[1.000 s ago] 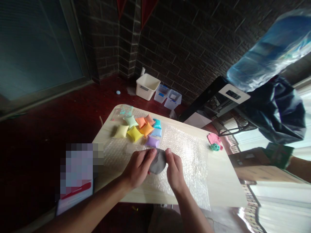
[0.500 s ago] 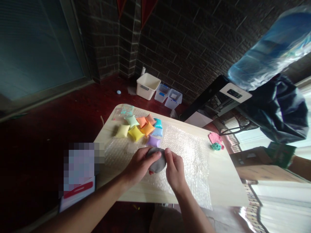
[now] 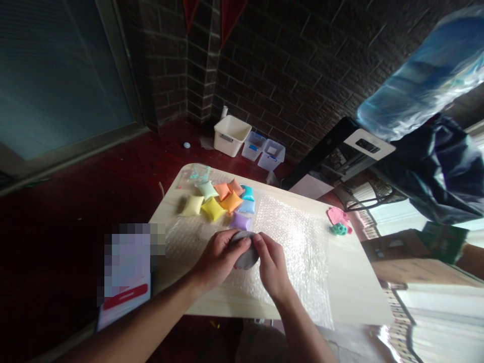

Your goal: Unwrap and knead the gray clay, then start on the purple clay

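Observation:
A rounded, flattened piece of grey modelling clay (image 3: 247, 256) is held between my two hands above the bubble wrap (image 3: 298, 237). My left hand (image 3: 219, 254) grips its left side, thumb on the top face and fingers curled behind. My right hand (image 3: 271, 261) closes on the right edge, with its thumb near the upper rim. The fingers under the clay are mostly hidden. Just beyond lie several small pillow-shaped packets, among them a purple packet (image 3: 240, 221), a yellow packet (image 3: 213, 208) and an orange packet (image 3: 231, 201).
At the table's (image 3: 355, 272) right side lie a pink piece (image 3: 338, 216) and a green lump (image 3: 339, 229). A clear bag (image 3: 194, 175) with green bits is at the far left corner. Beyond on the floor stand a white basket (image 3: 230, 136) and clear bins (image 3: 271, 154).
My right thumb has moved inward over the clay's upper edge, and my right fingers have closed further around it. The view has shifted slightly.

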Tool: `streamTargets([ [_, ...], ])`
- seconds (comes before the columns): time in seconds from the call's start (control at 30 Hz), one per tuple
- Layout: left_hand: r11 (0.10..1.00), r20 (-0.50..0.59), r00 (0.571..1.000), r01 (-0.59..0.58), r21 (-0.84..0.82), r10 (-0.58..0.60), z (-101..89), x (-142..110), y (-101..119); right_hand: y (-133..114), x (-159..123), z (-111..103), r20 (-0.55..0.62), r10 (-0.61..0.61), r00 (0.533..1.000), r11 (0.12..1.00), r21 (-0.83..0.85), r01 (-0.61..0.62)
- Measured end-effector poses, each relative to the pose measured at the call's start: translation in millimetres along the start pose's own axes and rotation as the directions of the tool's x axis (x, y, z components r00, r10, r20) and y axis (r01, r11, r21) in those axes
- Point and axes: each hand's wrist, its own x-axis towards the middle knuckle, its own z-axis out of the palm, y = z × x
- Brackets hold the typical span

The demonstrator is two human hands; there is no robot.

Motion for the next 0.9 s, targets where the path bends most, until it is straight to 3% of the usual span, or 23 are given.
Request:
streamTargets([
  [0.27, 0.983, 0.008, 0.99, 0.138, -0.122, -0.138, 1.0, 0.2, -5.8, -1.2, -1.0, 3.7, -0.047, -0.061, 0.997, 0.99, -0.128, 0.055],
  [0.5, 1.0, 0.003, 1.0, 0.002, -0.021, -0.002, 1.0, -0.2, -2.6, 1.8, -1.5, 2.5, -0.063, -0.007, 0.998, 0.999, -0.037, 0.005],
  [0.63, 0.999, 0.038, 0.999, -0.021, 0.043, 0.02, 0.8, -0.9, -0.6, 1.5, -1.8, 1.1, -0.003, 0.003, 1.0, 1.0, -0.026, -0.003],
  [0.8, 0.999, 0.037, 0.998, 0.044, 0.004, -0.044, -0.3, -2.0, 0.5, -1.5, -0.7, 0.9, -0.018, -0.046, 0.999, 0.992, -0.121, 0.044],
  [0.9, 0.99, 0.058, 0.992, 0.116, -0.083, -0.112, 0.8, -1.7, -0.4, -0.8, 0.1, 0.1, -0.044, -0.013, 0.999, 0.994, -0.113, 0.008],
])
